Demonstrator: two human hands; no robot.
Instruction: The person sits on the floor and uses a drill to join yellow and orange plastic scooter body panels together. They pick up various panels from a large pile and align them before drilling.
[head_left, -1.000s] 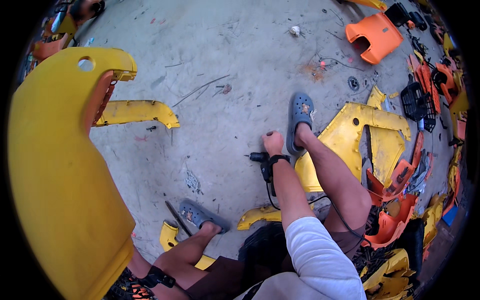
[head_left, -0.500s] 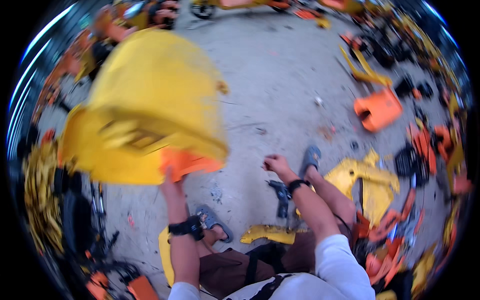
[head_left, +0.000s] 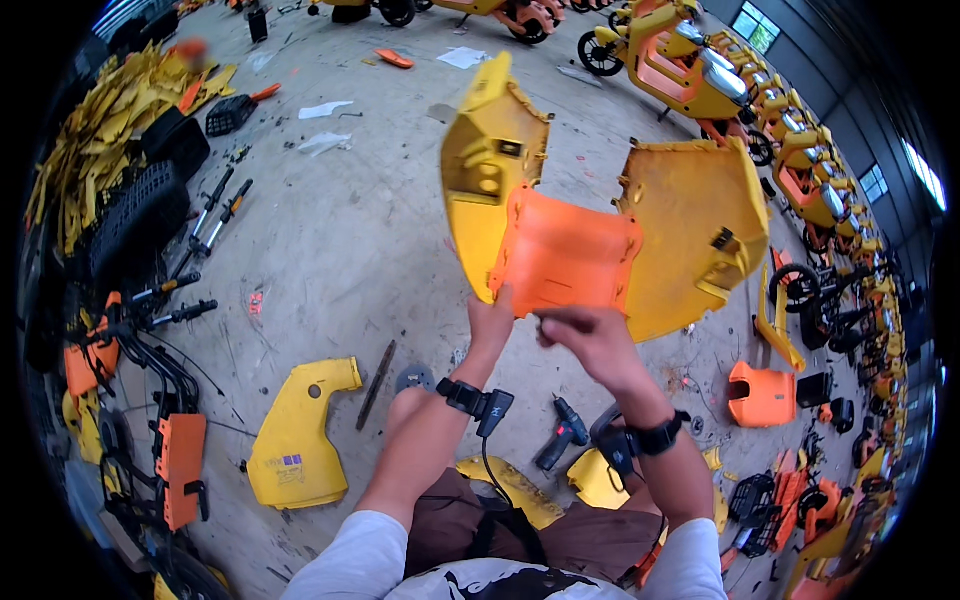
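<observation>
A scooter body panel, with two yellow side wings and an orange middle piece (head_left: pixel 568 255), is held up in front of me. Its hollow inner side faces me, showing clips and ribs on the yellow right wing (head_left: pixel 690 235). My left hand (head_left: pixel 490 325) is closed on the lower left corner of the orange piece. At the lower edge of that piece is my right hand (head_left: pixel 598 345), fingers curled in. Whether it pinches the rim or a small part is hidden. A cordless drill (head_left: pixel 565 435) lies on the floor below my right hand.
A loose yellow panel (head_left: pixel 305 435) lies at my left, beside a dark rod (head_left: pixel 376 385). An orange cover (head_left: pixel 762 395) sits at right. Yellow panels (head_left: pixel 110 130) are heaped far left; scooters (head_left: pixel 690 75) stand in rows behind and along the right. Bare frames (head_left: pixel 140 380) lie near left.
The panel has swung from left to centre and turned, so its inner side now shows instead of its yellow outside. My right hand has come up to its lower edge. My view has shifted too.
</observation>
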